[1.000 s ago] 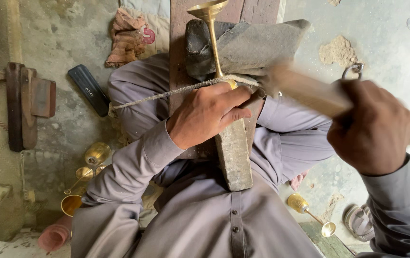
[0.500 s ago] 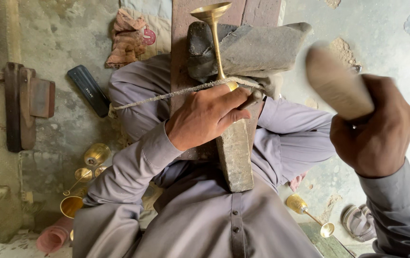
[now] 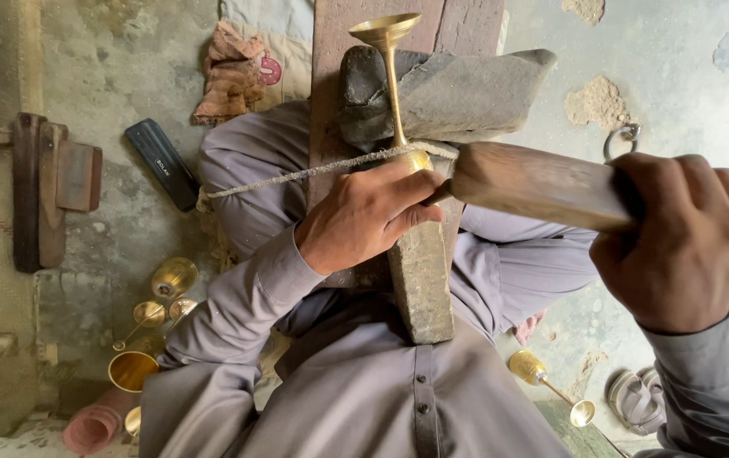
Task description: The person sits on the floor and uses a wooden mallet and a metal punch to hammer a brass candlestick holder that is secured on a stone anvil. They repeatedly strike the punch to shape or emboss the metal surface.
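My left hand [image 3: 363, 219] has its grip pinched on the base of a brass goblet [image 3: 392, 78], pressing it onto the stone block [image 3: 422, 284] beneath my fingers. The goblet's stem runs away from the grip, its cup beyond a dark stone [image 3: 458, 92]. A cord [image 3: 297, 175] crosses just above my knuckles. My right hand [image 3: 683, 242] is clenched around a wooden mallet [image 3: 534, 182], whose head touches the goblet beside my left thumb.
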